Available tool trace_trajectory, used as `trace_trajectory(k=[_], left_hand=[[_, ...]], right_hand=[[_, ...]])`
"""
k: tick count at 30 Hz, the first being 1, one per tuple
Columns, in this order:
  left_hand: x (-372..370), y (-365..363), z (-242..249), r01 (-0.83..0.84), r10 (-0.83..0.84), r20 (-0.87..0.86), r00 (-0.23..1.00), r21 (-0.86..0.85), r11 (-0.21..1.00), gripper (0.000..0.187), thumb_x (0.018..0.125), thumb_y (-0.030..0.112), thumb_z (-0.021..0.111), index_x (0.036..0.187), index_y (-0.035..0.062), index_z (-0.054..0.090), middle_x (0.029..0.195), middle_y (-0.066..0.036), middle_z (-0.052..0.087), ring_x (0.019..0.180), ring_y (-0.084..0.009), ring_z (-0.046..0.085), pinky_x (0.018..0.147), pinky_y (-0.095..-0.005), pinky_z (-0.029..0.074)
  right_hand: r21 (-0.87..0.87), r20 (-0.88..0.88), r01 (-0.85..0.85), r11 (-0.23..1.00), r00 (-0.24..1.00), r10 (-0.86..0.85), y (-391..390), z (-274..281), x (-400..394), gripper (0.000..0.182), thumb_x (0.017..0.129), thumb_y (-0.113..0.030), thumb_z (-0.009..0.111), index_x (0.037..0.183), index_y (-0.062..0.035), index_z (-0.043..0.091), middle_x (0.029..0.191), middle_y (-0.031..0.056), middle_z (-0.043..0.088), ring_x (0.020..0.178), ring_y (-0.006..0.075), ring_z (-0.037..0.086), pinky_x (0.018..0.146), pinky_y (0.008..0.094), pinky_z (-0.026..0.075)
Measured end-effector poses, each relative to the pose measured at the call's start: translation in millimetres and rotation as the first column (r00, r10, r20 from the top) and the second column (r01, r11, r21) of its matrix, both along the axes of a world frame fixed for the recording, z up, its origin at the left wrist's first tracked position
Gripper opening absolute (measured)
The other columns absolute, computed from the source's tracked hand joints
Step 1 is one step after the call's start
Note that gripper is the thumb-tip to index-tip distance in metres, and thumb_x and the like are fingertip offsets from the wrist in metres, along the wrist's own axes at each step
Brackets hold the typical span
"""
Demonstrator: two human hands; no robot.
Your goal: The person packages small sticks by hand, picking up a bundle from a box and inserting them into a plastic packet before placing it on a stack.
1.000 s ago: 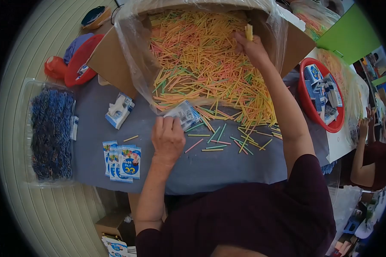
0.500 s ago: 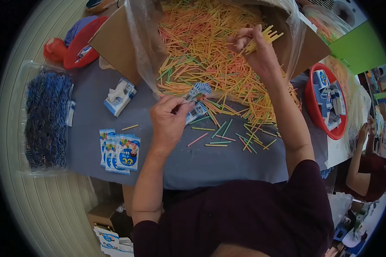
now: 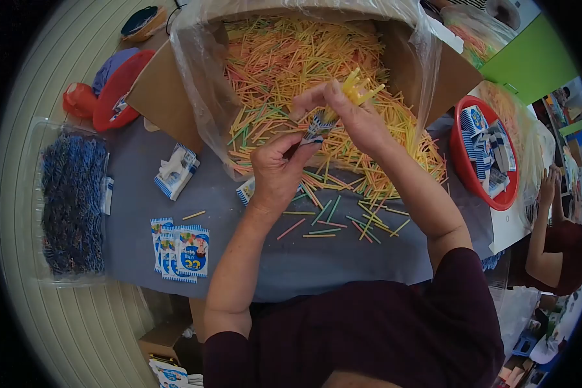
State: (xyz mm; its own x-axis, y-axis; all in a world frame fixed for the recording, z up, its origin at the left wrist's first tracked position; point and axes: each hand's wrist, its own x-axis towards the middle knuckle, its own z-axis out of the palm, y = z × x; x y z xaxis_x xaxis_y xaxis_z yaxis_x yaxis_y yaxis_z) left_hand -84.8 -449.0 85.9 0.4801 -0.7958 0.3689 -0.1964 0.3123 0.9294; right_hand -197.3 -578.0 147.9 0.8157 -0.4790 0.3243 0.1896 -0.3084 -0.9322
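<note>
My left hand (image 3: 279, 165) is closed on a small blue-and-white packet (image 3: 317, 129) in front of the open box. My right hand (image 3: 352, 116) holds a bundle of yellow sticks (image 3: 362, 89) at the packet's upper end, its thumb and fingers closed round them. Behind both hands lies a big heap of thin coloured sticks (image 3: 284, 58) in a plastic-lined cardboard box (image 3: 174, 97). Another packet (image 3: 246, 191) lies on the cloth, partly hidden by my left hand.
Flat packets (image 3: 182, 251) and a tissue pack (image 3: 177, 171) lie left on the grey cloth (image 3: 233, 258). A clear tray of blue pieces (image 3: 74, 200) stands far left, a red basin with packets (image 3: 488, 155) right. Loose sticks (image 3: 330, 223) lie in front. Another person (image 3: 553, 246) is far right.
My right hand has moved left and down with the yellow sticks, from over the heap to the packet. My left hand has shifted slightly right, raising the packet. The view has shifted a little.
</note>
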Motion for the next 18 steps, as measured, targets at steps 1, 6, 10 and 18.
trace_trajectory(k=[1, 6, 10, 18], left_hand=[[1.8, -1.3, 0.5, -0.004, 0.004, 0.004, 1.0, -0.003, 1.0, 0.018, 0.079, 0.001, 0.076, 0.095, -0.004, 0.07, 0.078, -0.003, 0.068, 0.067, -0.0055, 0.058, 0.06, -0.0222, 0.048], [8.1, -13.2, 1.2, 0.066, -0.064, -0.058, 0.996, 0.041, 0.997, 0.018, 0.08, -0.001, 0.074, 0.097, -0.003, 0.071, 0.082, -0.002, 0.069, 0.071, -0.0057, 0.06, 0.063, -0.0217, 0.049], [12.1, -32.9, 3.8, 0.138, -0.144, -0.174, 0.974, -0.05, 0.989, 0.02, 0.082, -0.002, 0.072, 0.102, -0.0029, 0.07, 0.085, -0.001, 0.069, 0.073, -0.0056, 0.06, 0.065, -0.0219, 0.049], [26.0, -63.4, -4.0, 0.329, -0.351, -0.278, 0.894, -0.126, 0.936, 0.027, 0.086, -0.004, 0.066, 0.113, -0.0014, 0.068, 0.092, -0.001, 0.069, 0.078, -0.0049, 0.06, 0.07, -0.0207, 0.05]], right_hand=[[-0.05, -0.063, -0.015, 0.999, 0.998, 0.011, -0.5, -2.0, 1.0, 0.067, 0.102, -0.054, 0.028, 0.109, 0.0014, 0.064, 0.105, 0.0121, 0.068, 0.11, 0.0238, 0.059, 0.098, 0.0389, 0.042], [-0.182, -0.162, -0.015, 0.983, 0.987, -0.015, -0.8, 8.5, 3.2, 0.067, 0.101, -0.054, 0.03, 0.116, 0.0012, 0.064, 0.117, 0.0115, 0.064, 0.116, 0.024, 0.056, 0.101, 0.0391, 0.04], [-0.065, -0.089, -0.073, 0.995, 0.994, 0.067, -24.5, 13.4, 8.8, 0.062, 0.1, -0.053, 0.033, 0.122, -0.0021, 0.063, 0.122, 0.0106, 0.063, 0.116, 0.0238, 0.055, 0.102, 0.0375, 0.039], [-0.088, -0.264, -0.094, 0.992, 0.962, 0.068, -39.3, 20.5, 31.5, 0.058, 0.098, -0.05, 0.038, 0.128, -0.0055, 0.059, 0.125, 0.0077, 0.061, 0.111, 0.0205, 0.057, 0.101, 0.0361, 0.039]])
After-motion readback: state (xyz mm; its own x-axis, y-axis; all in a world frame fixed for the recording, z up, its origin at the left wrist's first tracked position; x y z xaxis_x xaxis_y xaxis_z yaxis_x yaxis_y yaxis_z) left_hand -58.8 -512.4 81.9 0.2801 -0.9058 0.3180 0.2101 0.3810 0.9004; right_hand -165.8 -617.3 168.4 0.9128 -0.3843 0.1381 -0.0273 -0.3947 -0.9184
